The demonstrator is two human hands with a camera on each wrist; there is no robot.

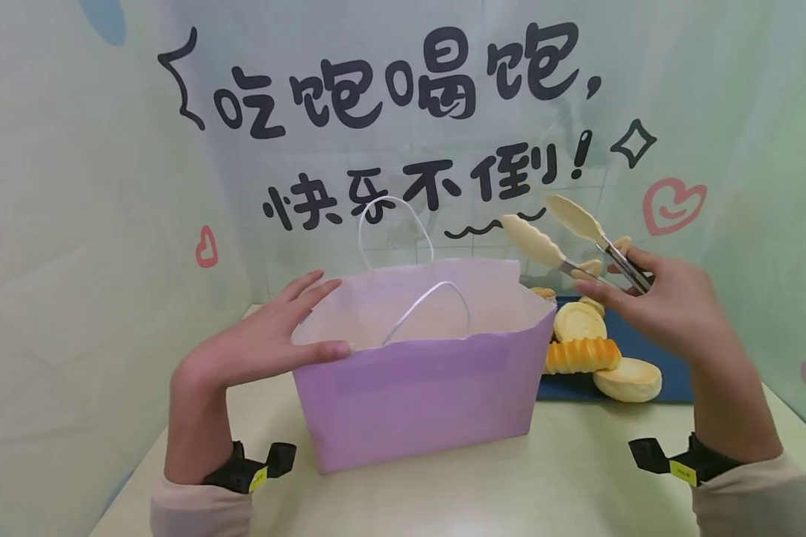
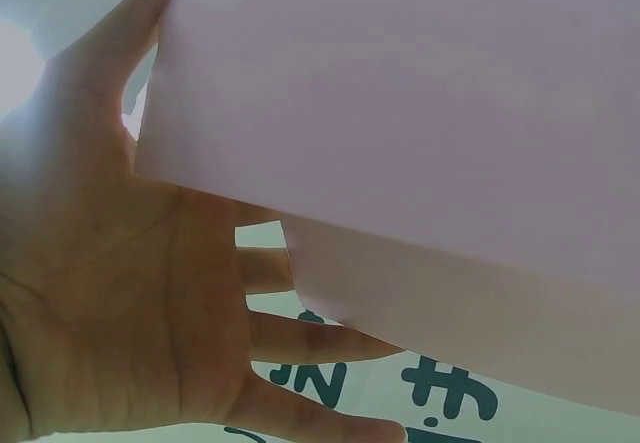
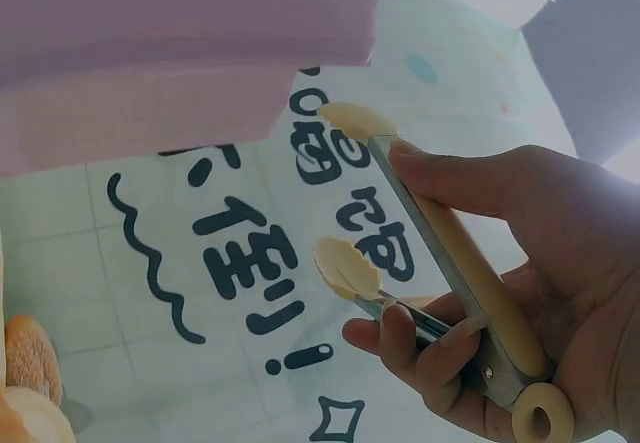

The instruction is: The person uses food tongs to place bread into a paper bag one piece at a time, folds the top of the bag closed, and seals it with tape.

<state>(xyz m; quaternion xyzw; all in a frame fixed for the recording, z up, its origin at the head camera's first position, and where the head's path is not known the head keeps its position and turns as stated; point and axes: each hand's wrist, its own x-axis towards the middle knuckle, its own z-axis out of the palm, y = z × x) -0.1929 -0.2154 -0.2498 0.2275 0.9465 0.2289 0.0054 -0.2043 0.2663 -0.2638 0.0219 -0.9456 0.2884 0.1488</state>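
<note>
A lilac paper bag [image 1: 419, 406] stands upright with its mouth wide and two white handles raised. My left hand [image 1: 258, 339] rests at its left end, thumb on the front rim and the other fingers stretched out toward the back. In the left wrist view those fingers [image 2: 320, 341] are straight and spread beside the paper. With my right hand [image 1: 675, 298] I hold metal tongs [image 1: 540, 246] with cream tips, raised above the bag's right end. Their two arms are spread apart, with nothing between the tips; the right wrist view shows my thumb along one arm [image 3: 435, 233].
Right of the bag, a dark blue tray [image 1: 675, 373] bears several breads, among them a ridged roll [image 1: 580, 356], a pale round bun [image 1: 628, 380] and a round pastry [image 1: 580, 322]. The bag hides the tray's left part. A printed curtain [image 1: 403, 156] hangs behind the table [image 1: 578, 477].
</note>
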